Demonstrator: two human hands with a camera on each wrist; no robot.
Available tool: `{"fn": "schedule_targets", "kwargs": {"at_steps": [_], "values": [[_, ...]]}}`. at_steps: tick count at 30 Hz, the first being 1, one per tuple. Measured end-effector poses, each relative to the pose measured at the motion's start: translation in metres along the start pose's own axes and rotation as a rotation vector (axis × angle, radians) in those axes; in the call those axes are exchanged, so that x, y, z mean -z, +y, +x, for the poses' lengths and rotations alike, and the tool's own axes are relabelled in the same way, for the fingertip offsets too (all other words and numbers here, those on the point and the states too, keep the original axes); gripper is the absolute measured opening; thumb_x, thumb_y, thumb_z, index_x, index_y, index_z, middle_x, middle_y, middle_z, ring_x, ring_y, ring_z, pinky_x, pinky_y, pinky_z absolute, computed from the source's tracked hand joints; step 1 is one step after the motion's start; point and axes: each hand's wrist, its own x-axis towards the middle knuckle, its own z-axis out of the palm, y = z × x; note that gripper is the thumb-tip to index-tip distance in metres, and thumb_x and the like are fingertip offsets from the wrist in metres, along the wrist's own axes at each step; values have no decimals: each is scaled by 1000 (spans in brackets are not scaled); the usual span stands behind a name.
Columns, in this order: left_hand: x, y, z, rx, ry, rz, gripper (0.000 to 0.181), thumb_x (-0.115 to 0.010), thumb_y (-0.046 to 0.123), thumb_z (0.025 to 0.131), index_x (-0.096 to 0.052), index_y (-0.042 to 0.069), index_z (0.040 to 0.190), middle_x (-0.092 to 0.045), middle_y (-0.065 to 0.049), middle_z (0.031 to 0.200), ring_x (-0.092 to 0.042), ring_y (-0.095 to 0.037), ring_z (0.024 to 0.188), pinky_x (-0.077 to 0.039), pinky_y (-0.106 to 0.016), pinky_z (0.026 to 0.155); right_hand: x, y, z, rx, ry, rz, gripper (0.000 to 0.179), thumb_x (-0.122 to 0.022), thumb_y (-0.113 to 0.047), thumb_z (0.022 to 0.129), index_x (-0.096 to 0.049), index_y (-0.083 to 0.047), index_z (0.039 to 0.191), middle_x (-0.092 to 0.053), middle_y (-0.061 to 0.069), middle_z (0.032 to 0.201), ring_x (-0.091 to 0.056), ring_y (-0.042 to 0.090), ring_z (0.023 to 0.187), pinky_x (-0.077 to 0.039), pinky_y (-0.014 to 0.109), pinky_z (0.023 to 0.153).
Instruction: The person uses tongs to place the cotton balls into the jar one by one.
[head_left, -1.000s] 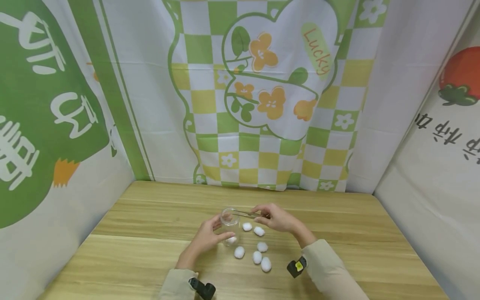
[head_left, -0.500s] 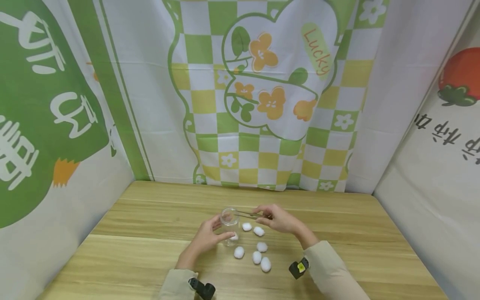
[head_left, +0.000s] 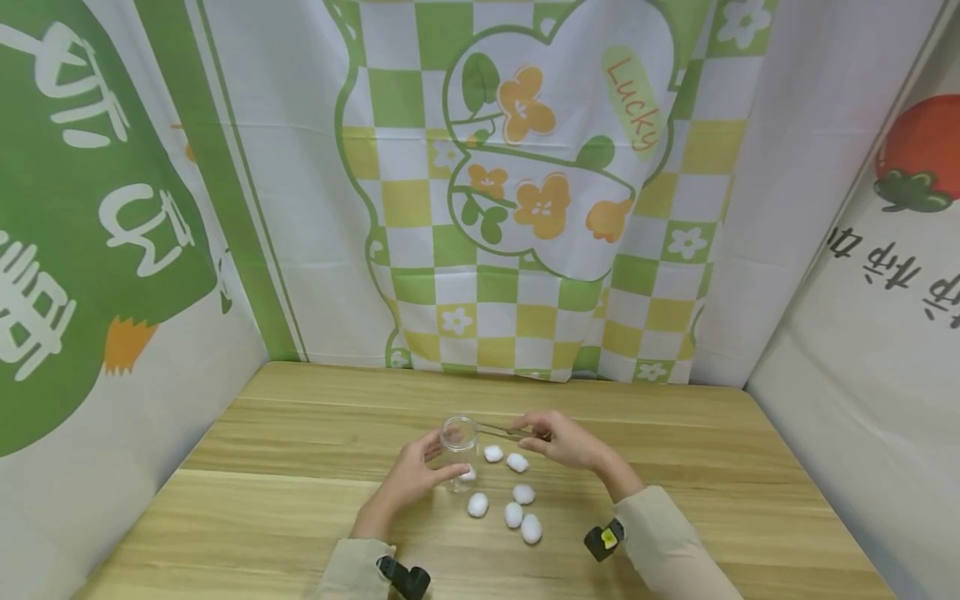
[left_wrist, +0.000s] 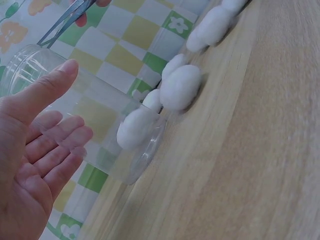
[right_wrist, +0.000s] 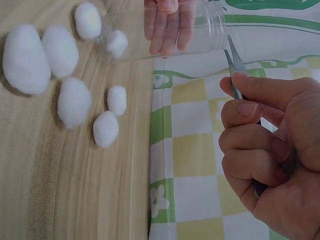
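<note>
My left hand holds an upright clear jar, its thumb on the near side and its fingers round the back. One white cotton ball lies at the bottom of the jar. Between thumb and fingers of my right hand are metal tweezers. Their tips are slightly apart, with nothing between them, and point at the jar's open mouth from just outside it. Several loose cotton balls, such as the nearest one, lie on the table to the right of the jar.
The wooden table meets a green and yellow checked cloth at the back. Printed cloth panels stand on both sides. A small black camera is strapped at each wrist.
My right hand has drawn back to the right, and the tweezer tips have come out of the jar's mouth. The cotton ball inside has shifted slightly. My left hand and the jar have stayed put.
</note>
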Motion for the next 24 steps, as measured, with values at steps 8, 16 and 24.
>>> {"fn": "schedule_targets", "kwargs": {"at_steps": [8, 16, 24], "values": [[0, 0, 1, -4, -4, 0, 61, -77, 25, 81, -53, 6, 134, -60, -18, 134, -55, -39, 128, -44, -51, 112, 0, 7, -5, 10, 19, 10, 30, -57, -12, 96, -62, 3, 121, -39, -7, 60, -31, -2, 52, -31, 12, 49], [1, -1, 1, -12, -11, 2, 59, -76, 25, 82, -53, 8, 134, -60, -18, 135, -55, -37, 129, -43, -51, 113, -1, 15, -12, 28, 26, 0, 31, -57, -10, 96, -61, 6, 122, -46, 1, 61, -30, -3, 53, -31, 13, 49], [0, -1, 0, -22, -13, 0, 59, -76, 25, 82, -54, 8, 133, -60, -18, 134, -55, -38, 129, -43, -50, 113, -3, 23, -19, -4, 38, 18, 32, -58, -11, 95, -60, 7, 122, -48, 4, 63, -32, -3, 54, -33, 15, 49]]}}
